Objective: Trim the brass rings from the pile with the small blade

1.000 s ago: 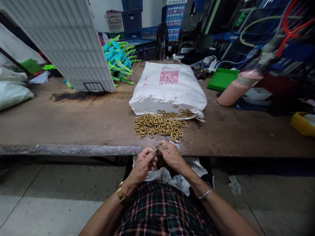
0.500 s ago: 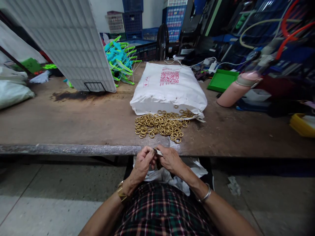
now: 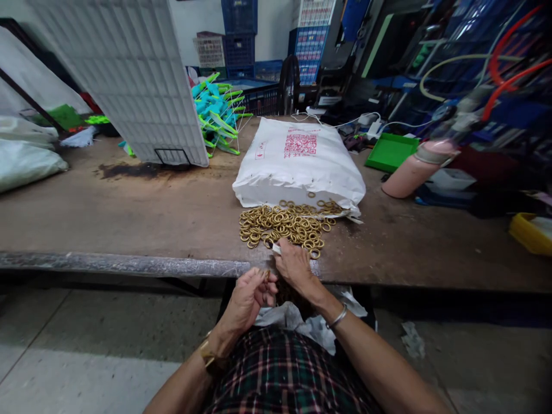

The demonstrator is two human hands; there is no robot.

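Note:
Brass-coloured rings [image 3: 280, 224] lie in a loose pile near the front edge of the table, at the mouth of a white sack [image 3: 297, 161]. My right hand [image 3: 295, 264] reaches to the pile's near edge, its fingers closed on a small flat pale tool [image 3: 276, 248] whose kind I cannot make out. Lower and to the left, just off the table edge, my left hand [image 3: 250, 293] pinches a brass ring [image 3: 267, 275], mostly covered by the fingertips. White plastic [image 3: 297, 322] lies below the hands, over my lap.
A ribbed pale panel [image 3: 129, 86] leans at the left, with bright green and turquoise plastic pieces [image 3: 218, 115] behind it. On the right are a green tray [image 3: 392, 152], a pink bottle [image 3: 411, 172] and a yellow container [image 3: 532, 233]. Stacked crates [image 3: 239, 40] stand at the back.
My hands, close together before, have come apart. My right hand has moved forward to the ring pile with the pale tool; my left stays back near the table edge. The view has shifted slightly.

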